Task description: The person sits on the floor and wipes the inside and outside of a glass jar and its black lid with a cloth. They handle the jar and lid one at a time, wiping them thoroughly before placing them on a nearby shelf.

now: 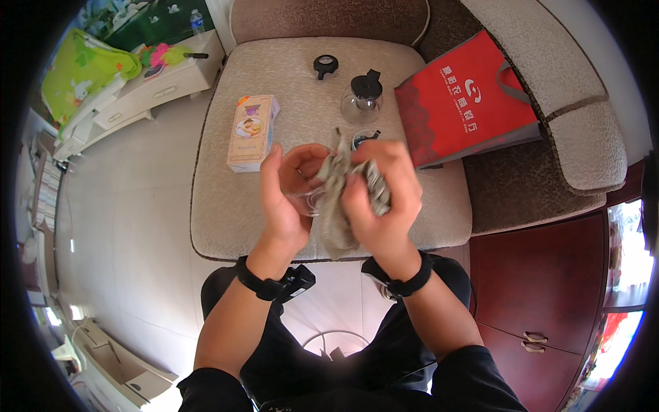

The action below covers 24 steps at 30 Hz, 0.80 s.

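Note:
My left hand (283,206) is curled around a small clear glass vessel (304,202), whose exact shape is partly hidden by the fingers. A crumpled grey-green cloth (335,223) is gripped in my right hand (390,189) and presses against the glass's right side. Both hands are raised over the front part of a beige cushioned seat (237,216). Beyond them stands a round clear glass pot (358,108) with a black lid. A loose black lid (325,65) lies farther back. Just behind my right hand, another clear piece with black parts (364,137) is half covered.
An upright cream-coloured box (252,134) stands left on the seat. A large red bag (467,99) with grey handles leans at the right. Dark red cabinet doors (535,288) are at the lower right. A low white cabinet (154,89) is at the far left.

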{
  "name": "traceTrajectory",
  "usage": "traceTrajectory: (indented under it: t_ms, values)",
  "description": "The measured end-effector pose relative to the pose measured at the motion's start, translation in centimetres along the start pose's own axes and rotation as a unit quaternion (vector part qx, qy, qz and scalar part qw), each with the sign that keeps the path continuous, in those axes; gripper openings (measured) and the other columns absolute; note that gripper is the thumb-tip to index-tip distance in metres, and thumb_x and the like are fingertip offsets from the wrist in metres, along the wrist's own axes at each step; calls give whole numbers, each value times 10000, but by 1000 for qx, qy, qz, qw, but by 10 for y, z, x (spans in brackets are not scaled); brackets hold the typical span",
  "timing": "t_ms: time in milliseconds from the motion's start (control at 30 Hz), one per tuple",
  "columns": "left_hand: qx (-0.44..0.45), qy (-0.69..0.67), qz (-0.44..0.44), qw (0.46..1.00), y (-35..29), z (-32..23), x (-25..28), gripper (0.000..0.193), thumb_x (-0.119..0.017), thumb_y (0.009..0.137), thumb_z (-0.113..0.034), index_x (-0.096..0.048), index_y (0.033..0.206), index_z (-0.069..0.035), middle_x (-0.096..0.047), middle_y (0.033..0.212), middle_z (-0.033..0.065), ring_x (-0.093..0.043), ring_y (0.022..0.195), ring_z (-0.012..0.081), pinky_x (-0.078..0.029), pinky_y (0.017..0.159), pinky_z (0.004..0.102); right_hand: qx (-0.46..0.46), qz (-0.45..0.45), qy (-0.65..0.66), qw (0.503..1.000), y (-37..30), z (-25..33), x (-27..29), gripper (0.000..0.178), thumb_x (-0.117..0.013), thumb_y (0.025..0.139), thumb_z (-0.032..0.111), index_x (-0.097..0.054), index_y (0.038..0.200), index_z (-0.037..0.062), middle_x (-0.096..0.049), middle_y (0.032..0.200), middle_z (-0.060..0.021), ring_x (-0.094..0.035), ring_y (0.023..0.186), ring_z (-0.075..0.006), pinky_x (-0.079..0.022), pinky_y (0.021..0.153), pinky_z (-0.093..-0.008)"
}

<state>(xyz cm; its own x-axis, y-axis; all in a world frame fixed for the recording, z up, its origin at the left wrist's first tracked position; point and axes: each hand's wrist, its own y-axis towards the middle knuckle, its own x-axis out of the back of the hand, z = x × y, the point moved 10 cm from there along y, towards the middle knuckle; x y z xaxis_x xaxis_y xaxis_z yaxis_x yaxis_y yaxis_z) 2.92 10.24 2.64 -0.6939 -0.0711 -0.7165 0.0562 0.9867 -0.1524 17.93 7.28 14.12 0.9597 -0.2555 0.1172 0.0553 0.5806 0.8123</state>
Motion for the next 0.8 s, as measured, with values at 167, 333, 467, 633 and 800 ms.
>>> traceTrajectory:
  t_ms: [167, 333, 467, 633, 800]
  values:
    - [-73, 129, 60, 987, -3, 7, -8, 705, -451, 1093, -601, -596, 1293, 59, -732, 1064, 148, -704, 998, 227, -563, 915, 369, -196, 8, -5, 981, -11, -69, 4, 110, -717, 884, -12, -657, 975, -28, -678, 913, -131, -661, 811, -262, -517, 746, -341]
    - [-177, 251, 100, 946, -10, -1, -28, 1054, -886, 803, -623, -377, 1562, -97, -557, 1442, 154, -606, 1214, 234, -506, 998, 371, -320, -33, -8, 947, -28, -93, 14, 123, -719, 945, 76, -687, 1010, -24, -700, 890, -97, -625, 839, -152, -507, 760, -324]
    - [-232, 481, 143, 834, -21, 0, -48, 1011, -986, 748, -304, -405, 1523, -12, -586, 1358, 167, -583, 1265, 235, -520, 1027, 368, -404, -80, 80, 908, -39, -120, 21, 133, -713, 973, 106, -696, 1005, -21, -700, 896, -33, -591, 860, -110, -488, 787, -294]
    - [-40, 255, 24, 966, -2, 20, -7, 770, -896, 863, -259, -494, 1455, 25, -669, 1212, 131, -662, 1110, 174, -554, 941, 316, -368, -101, 96, 919, -41, -108, 17, 113, -727, 956, 76, -667, 1007, -5, -678, 881, -28, -570, 848, -98, -489, 778, -290]
    - [11, 81, -59, 995, 5, 37, 23, 480, -730, 1011, -424, -656, 1276, -30, -718, 1103, 49, -677, 1020, 110, -546, 892, 288, -103, -6, -13, 995, -28, -41, -6, 262, -772, 786, 9, -652, 1019, 24, -630, 953, -106, -630, 870, -240, -532, 781, -348]
